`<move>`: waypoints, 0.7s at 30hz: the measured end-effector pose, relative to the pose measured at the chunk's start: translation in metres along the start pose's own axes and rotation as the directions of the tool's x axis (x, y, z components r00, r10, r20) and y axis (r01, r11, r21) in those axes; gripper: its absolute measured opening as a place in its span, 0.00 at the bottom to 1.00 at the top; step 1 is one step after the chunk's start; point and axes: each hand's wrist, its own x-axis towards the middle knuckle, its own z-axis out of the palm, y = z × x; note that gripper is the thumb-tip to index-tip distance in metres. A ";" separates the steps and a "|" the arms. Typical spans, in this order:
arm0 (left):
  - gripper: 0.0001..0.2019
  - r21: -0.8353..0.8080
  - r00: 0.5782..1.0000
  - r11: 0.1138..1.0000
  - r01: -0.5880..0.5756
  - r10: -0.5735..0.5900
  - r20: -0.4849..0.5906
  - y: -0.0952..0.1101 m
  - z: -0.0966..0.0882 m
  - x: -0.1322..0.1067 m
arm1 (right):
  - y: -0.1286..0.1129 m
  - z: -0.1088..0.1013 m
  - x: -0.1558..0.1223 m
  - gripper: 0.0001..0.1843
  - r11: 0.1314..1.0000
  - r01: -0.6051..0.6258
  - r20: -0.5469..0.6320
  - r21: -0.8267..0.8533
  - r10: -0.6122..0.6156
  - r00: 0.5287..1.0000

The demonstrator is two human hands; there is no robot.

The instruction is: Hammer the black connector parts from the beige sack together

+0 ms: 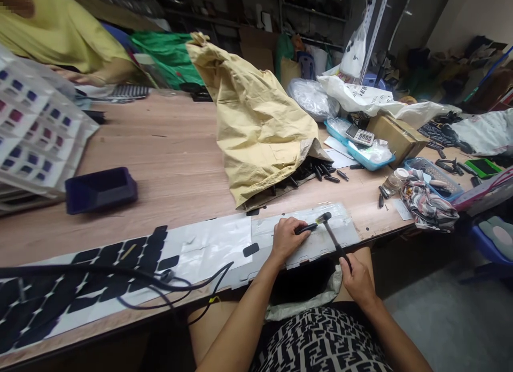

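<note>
My left hand (287, 237) rests over a grey-white board (264, 227) at the table's front edge, its fingers closed on a small black pen-shaped piece (306, 229). My right hand (357, 276) grips the dark handle of a small hammer (334, 235). The hammer's head lies just right of the black piece's tip; whether they touch I cannot tell. Beyond my hands, a large tan sack (260, 121) lies on its side, with several similar black pieces (320, 171) at its mouth. Below the table edge, a pale bag (304, 308) hangs open at my lap.
Left stand a dark blue tray (101, 193) and rows of black pads (120, 254) on white sheeting, crossed by black cables (152, 278). Right are a blue basket (371, 157) with a calculator, a jar (396, 179) and a cloth (427, 201). A co-worker in yellow (76, 35) sits across.
</note>
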 end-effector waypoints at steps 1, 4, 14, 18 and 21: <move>0.08 0.001 1.000 1.000 0.003 -0.003 -0.002 0.000 0.000 0.000 | -0.004 0.000 -0.001 0.18 1.000 0.012 0.010 -0.009 -0.012 1.000; 0.08 -0.004 1.000 1.000 0.008 -0.008 -0.003 0.000 0.000 0.000 | -0.011 0.001 -0.002 0.18 0.999 0.023 0.014 -0.034 -0.022 1.000; 0.07 -0.035 0.999 0.999 0.031 -0.031 0.011 0.001 -0.001 0.002 | -0.015 0.000 0.001 0.19 0.996 -0.001 0.049 -0.094 0.006 0.999; 0.07 -0.030 0.999 0.999 0.036 -0.035 0.010 0.002 -0.001 0.001 | -0.023 0.001 -0.001 0.20 0.989 0.001 0.103 -0.145 0.014 0.995; 0.07 -0.030 0.999 0.999 0.036 -0.036 0.007 0.002 -0.001 0.002 | -0.024 0.003 -0.001 0.20 0.987 -0.014 0.124 -0.160 0.034 0.992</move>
